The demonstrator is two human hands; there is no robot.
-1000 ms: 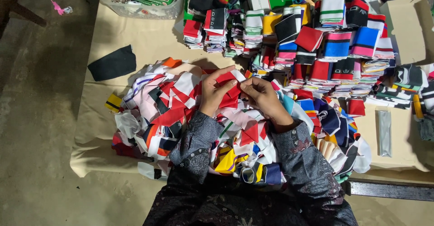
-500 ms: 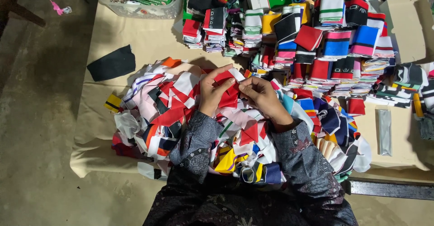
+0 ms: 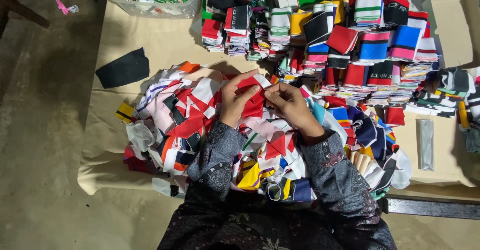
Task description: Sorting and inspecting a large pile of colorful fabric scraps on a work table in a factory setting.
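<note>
Left hand (image 3: 234,101) and right hand (image 3: 290,105), fingers pinched together on a red fabric piece (image 3: 252,99) held just above a loose heap of mixed cloth scraps (image 3: 200,125), with sorted stacks of folded pieces (image 3: 360,50) on the table (image 3: 165,45) beyond.

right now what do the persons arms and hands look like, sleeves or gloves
Both hands are bare, no gloves: left hand, right hand. Long sleeves reach the wrists, dark grey-blue fabric with a small pale floral and paisley print. No rings or watch can be made out.
</note>
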